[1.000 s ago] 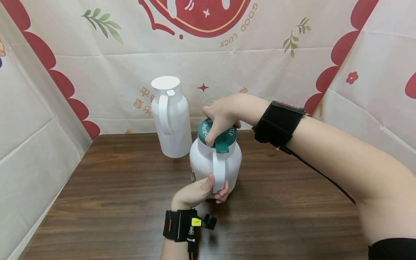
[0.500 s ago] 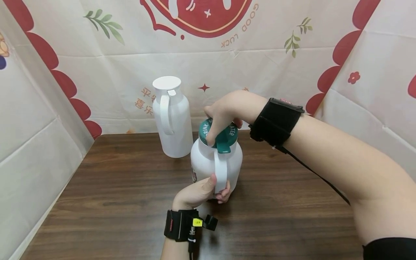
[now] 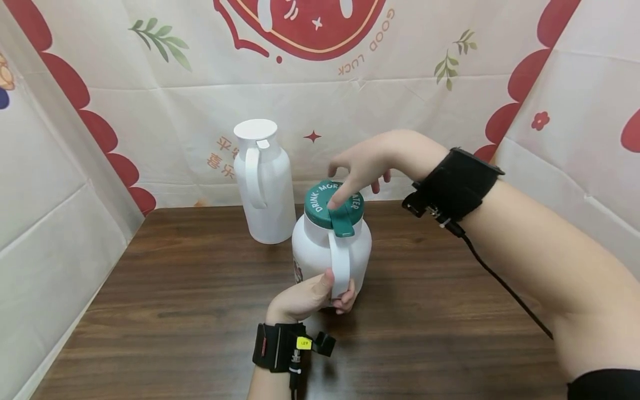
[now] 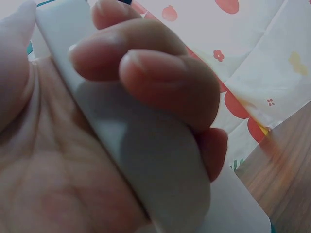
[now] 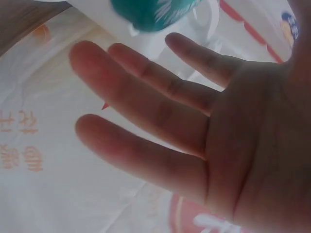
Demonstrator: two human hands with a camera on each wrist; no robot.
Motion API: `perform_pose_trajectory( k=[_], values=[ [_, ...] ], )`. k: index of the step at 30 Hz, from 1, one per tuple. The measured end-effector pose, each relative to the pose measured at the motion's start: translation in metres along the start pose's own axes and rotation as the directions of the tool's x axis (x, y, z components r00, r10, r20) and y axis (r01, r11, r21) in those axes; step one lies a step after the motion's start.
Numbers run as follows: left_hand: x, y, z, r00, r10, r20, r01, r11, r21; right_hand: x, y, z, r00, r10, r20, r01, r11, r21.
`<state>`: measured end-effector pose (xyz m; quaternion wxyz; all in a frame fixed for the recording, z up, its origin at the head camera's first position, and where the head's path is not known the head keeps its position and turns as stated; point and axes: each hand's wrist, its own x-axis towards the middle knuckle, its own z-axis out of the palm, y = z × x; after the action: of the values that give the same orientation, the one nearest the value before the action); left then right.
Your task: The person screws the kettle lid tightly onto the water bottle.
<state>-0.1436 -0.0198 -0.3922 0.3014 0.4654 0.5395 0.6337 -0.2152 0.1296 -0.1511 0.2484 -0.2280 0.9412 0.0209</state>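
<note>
A white jug (image 3: 312, 247) with a green screw lid (image 3: 316, 215) stands upright on the table, its handle (image 3: 341, 261) facing me. My left hand (image 3: 300, 297) grips the lower part of that handle; the left wrist view shows its fingers curled around the white handle (image 4: 112, 131). Over the lid hovers my right hand (image 3: 372, 161), fingers spread and holding nothing. Its thumb tip is at the lid's top; whether it touches I cannot tell. In the right wrist view the fingers (image 5: 146, 102) are apart from the green lid (image 5: 150, 12).
A taller white jug (image 3: 270, 205) with a white lid and handle stands just behind and left of the first. The brown wooden table (image 3: 165, 311) ends at a printed cloth backdrop (image 3: 195, 116), which also rises at both sides. A cable (image 3: 505, 289) trails from the right wrist strap.
My right hand has let go of the green lid, opened its fingers and lifted up and to the right. The left hand keeps its hold on the handle; both jugs stay in place.
</note>
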Motion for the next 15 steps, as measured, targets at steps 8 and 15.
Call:
perform_pose_trajectory(
  k=[8, 15],
  values=[
    [0.000, -0.001, 0.000, 1.000, 0.007, -0.001, -0.007, 1.000, -0.005, -0.002, 0.051, 0.007, 0.985, -0.084, -0.150, 0.116, 0.969, 0.220],
    [0.001, -0.002, 0.000, 0.999, 0.031, 0.007, -0.031, 0.999, 0.016, 0.009, 0.093, 0.041, 0.900, -0.002, -0.436, 0.215, 0.873, 0.439]
  ],
)
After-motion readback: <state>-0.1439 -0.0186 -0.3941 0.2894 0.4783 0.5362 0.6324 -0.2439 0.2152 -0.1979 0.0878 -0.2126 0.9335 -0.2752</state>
